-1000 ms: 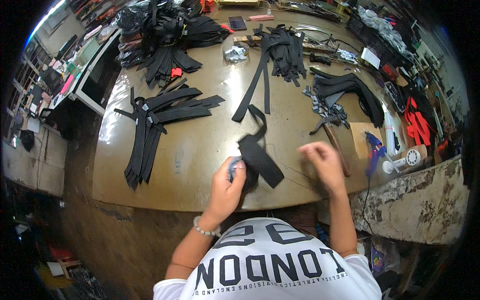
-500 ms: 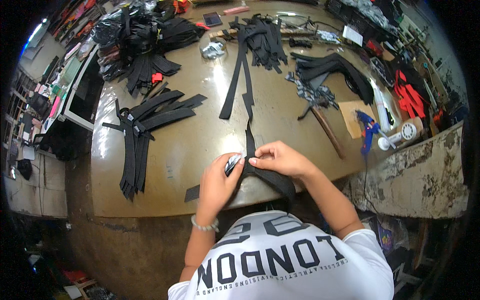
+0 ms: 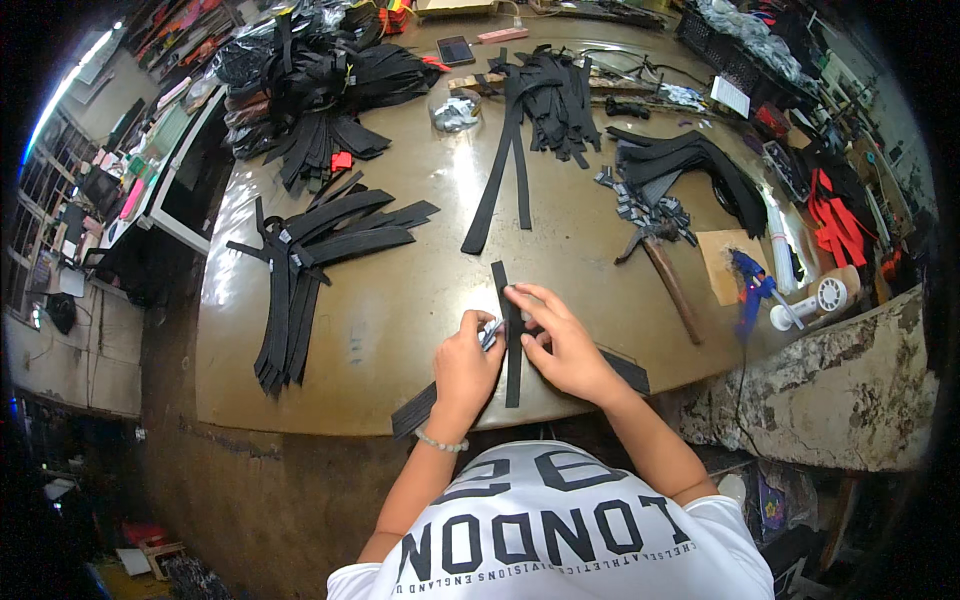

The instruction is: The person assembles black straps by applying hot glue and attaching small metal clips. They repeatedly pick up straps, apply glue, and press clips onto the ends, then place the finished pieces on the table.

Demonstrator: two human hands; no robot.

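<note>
A short black webbing strap [image 3: 513,372] lies upright in front of me, near the table's front edge. My right hand [image 3: 565,352] grips its right edge with thumb and fingertips. My left hand [image 3: 466,368] is against its left side, pinching a small bundle of white-and-grey label-like pieces [image 3: 489,334]. Another black strap [image 3: 414,411] runs crosswise below; its ends show on both sides, and my hands and the upright strap hide its middle. Beyond my hands, a pile of black straps [image 3: 558,105] has two long ends trailing toward me.
Black strap bundles [image 3: 290,255] lie at left, with a larger heap [image 3: 330,80] behind. At right are folded straps [image 3: 690,165], grey clips [image 3: 645,212], a hammer [image 3: 672,290], a blue glue gun [image 3: 750,280] and a white spool [image 3: 815,302]. A clear tub [image 3: 455,112] stands farther back.
The strap between my hands was bent and twisted; now it lies straight. The crosswise strap has flattened, its right end now extending past my right hand. The view has shifted slightly.
</note>
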